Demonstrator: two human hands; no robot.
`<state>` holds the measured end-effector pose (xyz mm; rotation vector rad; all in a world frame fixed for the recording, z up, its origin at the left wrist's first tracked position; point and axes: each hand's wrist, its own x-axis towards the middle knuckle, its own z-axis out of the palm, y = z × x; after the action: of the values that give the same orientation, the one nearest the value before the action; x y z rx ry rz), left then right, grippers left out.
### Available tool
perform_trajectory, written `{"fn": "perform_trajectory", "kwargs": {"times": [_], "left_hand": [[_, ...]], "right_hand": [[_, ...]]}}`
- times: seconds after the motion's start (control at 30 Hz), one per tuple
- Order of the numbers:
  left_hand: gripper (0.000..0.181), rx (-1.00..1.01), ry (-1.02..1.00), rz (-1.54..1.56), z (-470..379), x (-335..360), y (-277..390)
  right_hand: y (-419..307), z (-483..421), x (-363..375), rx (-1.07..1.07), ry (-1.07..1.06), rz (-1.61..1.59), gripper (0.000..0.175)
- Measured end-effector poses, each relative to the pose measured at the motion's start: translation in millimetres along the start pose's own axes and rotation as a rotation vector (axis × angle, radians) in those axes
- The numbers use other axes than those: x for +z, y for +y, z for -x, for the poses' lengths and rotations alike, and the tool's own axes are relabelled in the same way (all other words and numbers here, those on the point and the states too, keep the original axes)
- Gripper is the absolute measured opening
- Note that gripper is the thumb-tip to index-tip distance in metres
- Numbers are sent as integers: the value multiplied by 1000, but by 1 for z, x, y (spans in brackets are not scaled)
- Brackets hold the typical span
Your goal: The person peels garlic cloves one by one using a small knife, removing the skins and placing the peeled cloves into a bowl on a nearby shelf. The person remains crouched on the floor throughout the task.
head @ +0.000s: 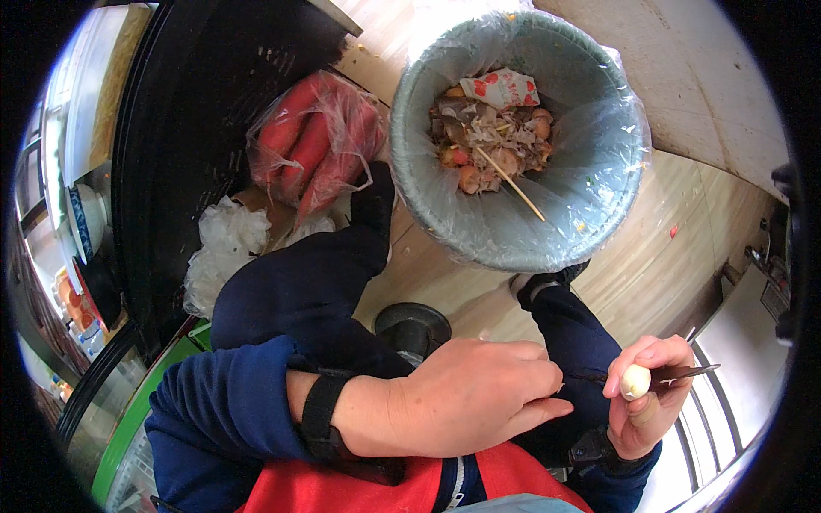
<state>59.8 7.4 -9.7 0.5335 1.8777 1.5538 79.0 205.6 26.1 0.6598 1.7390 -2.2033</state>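
Observation:
On the right, my right hand (660, 391) holds a small peeled white bulb (635, 381), perhaps garlic or onion, between thumb and fingers. A knife (689, 372) is in the same grip, its blade sticking out to the right. My left hand (481, 397) reaches across my lap, back up and fingers curled, a short way left of the bulb. Whether it pinches anything is hidden. Beyond my knees stands a green bin (410, 186) with a clear plastic liner. Inside lie vegetable skins and eggshells (507, 144), a printed wrapper (502, 88) and a thin wooden stick (511, 185).
Several long red root vegetables (314, 147) fill a clear plastic bag left of the bin. Crumpled white plastic bags (224, 243) lie nearer me. A black cabinet (186, 109) and a green-edged crate (144, 417) flank my left. A round black base (412, 327) sits between my legs.

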Motion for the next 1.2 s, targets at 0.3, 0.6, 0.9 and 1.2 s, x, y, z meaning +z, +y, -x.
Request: {"fn": "perform_trajectory", "kwargs": {"times": [0.3, 0.6, 0.9, 1.2], "left_hand": [[25, -188, -152, -8, 3, -1, 3], [42, -352, -344, -38, 0, -8, 9], [41, -207, -366, -36, -2, -8, 2], [33, -347, -152, 329, -8, -4, 7]], "right_hand": [[1, -1, 1, -9, -2, 18, 43], [-1, -2, 3, 19, 3, 10, 42], [-5, -2, -5, 76, 12, -9, 40], [-6, -2, -4, 174, 84, 49, 34]]}}
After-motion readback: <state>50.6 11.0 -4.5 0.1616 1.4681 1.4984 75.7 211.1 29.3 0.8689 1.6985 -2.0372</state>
